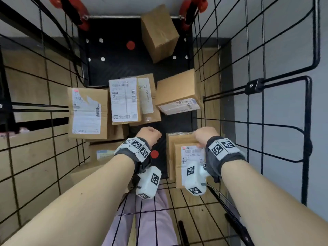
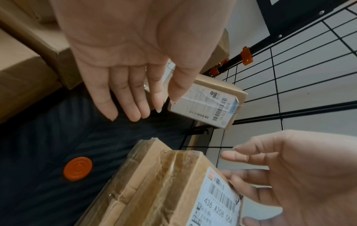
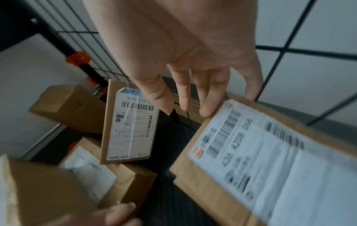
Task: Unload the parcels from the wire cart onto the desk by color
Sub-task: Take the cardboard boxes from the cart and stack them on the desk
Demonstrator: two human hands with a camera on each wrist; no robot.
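Observation:
I look down into the wire cart point(image 1: 248, 110), which holds several brown cardboard parcels with white labels. The nearest parcel point(image 1: 190, 154) point(image 2: 164, 191) point(image 3: 260, 160), labelled 436 A208, stands by the right wall. My right hand point(image 1: 204, 134) point(image 3: 203, 97) point(image 2: 289, 175) reaches over it with straight fingers, fingertips point(image 3: 206, 111) touching its far top edge, thumb free. My left hand point(image 1: 149, 134) point(image 2: 131, 94) hovers to its left above the black cart floor point(image 2: 58, 137), fingers straight, holding nothing.
Another labelled parcel point(image 1: 179, 91) point(image 2: 210, 104) point(image 3: 131, 125) leans on the right wall further in. More brown parcels lie at the left point(image 1: 87, 110), in the middle point(image 1: 124, 100) and at the far end point(image 1: 158, 32). A red disc point(image 1: 154, 154) point(image 2: 77, 168) sits on the floor.

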